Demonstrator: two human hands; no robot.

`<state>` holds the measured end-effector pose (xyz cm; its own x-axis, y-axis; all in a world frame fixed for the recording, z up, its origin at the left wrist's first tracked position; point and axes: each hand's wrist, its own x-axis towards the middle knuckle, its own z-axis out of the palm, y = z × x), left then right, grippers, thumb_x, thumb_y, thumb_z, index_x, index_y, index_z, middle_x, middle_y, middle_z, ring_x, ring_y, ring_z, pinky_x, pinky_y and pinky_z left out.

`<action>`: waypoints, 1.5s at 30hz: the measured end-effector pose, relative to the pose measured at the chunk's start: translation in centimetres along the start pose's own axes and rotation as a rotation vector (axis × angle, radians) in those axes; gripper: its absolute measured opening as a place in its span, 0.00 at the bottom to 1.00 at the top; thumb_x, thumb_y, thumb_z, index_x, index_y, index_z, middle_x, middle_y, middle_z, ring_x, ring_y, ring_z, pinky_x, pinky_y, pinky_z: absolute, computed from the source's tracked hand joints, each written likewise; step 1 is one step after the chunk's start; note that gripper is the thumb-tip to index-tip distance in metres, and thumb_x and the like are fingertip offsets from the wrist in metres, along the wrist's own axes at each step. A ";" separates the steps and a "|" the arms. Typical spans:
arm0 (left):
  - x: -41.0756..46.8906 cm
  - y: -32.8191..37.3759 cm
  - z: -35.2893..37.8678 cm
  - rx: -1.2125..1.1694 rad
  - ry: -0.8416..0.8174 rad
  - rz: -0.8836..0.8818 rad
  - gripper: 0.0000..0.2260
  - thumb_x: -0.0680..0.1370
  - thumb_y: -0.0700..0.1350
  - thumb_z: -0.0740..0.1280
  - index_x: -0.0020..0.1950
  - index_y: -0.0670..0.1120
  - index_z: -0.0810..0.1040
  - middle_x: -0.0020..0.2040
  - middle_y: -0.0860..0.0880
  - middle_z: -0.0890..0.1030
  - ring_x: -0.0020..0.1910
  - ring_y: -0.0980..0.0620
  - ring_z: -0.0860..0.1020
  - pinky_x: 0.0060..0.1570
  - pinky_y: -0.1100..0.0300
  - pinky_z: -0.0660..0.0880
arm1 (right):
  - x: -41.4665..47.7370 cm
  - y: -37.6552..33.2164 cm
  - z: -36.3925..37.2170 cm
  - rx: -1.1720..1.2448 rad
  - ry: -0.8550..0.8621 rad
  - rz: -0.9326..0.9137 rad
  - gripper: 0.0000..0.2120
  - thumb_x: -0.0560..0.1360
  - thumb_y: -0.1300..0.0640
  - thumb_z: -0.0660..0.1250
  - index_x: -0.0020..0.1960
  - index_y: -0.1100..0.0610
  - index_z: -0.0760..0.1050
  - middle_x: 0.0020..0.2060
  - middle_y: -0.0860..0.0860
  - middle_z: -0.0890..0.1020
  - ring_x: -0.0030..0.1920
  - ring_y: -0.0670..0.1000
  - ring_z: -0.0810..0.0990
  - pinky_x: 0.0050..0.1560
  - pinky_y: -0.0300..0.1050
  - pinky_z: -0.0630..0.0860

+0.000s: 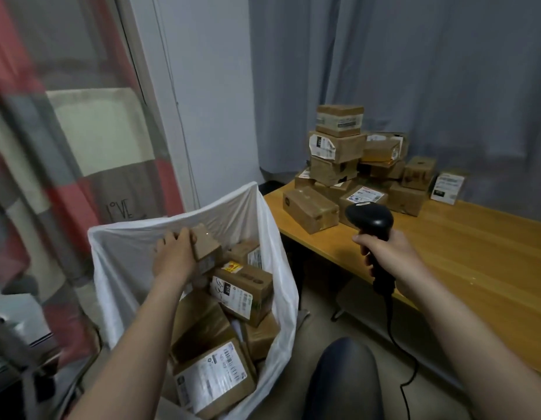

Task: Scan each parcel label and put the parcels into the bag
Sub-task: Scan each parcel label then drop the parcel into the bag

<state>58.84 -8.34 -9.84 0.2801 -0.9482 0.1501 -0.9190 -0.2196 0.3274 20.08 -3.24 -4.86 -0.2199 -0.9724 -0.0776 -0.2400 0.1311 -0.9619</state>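
Left hand (175, 253) curled round small brown parcel (207, 247), held over open white bag (117, 268) already holding several boxes. Right hand (384, 256) wrapped round black scanner (371, 221) handle. Stack of parcels (348, 168) on wooden table (475, 262), far right

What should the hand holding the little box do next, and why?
Probably the left hand should loosen its fingers and let the small brown cardboard box drop into the white plastic bag. The box hangs over the open bag, above other parcels, and the right hand holds the black handheld scanner aside.
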 end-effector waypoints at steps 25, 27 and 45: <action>1.1 3.0 -0.3 0.136 -0.252 -0.058 0.29 0.72 0.55 0.76 0.71 0.52 0.75 0.73 0.41 0.65 0.75 0.35 0.61 0.73 0.30 0.61 | 0.9 1.0 2.2 0.031 -0.061 0.043 0.10 0.80 0.55 0.72 0.57 0.60 0.79 0.43 0.57 0.80 0.40 0.55 0.80 0.38 0.49 0.78; 1.2 5.8 -0.5 0.074 -0.246 0.034 0.38 0.70 0.56 0.78 0.77 0.55 0.68 0.75 0.41 0.66 0.75 0.35 0.61 0.72 0.31 0.64 | 0.9 0.8 1.4 0.040 -0.040 0.034 0.10 0.80 0.55 0.72 0.57 0.61 0.79 0.41 0.56 0.80 0.38 0.54 0.79 0.37 0.49 0.78; 2.5 29.1 6.3 -0.142 -0.263 0.513 0.34 0.71 0.58 0.79 0.73 0.53 0.71 0.71 0.48 0.75 0.71 0.42 0.71 0.67 0.43 0.74 | 4.6 0.4 -9.3 0.084 0.217 -0.061 0.11 0.81 0.52 0.71 0.57 0.58 0.77 0.39 0.55 0.78 0.33 0.53 0.79 0.32 0.46 0.77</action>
<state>31.01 -18.52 -5.77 -0.2846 -0.9542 0.0922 -0.8678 0.2973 0.3981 10.15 -5.87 -3.12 -0.4077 -0.9126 0.0304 -0.1817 0.0485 -0.9822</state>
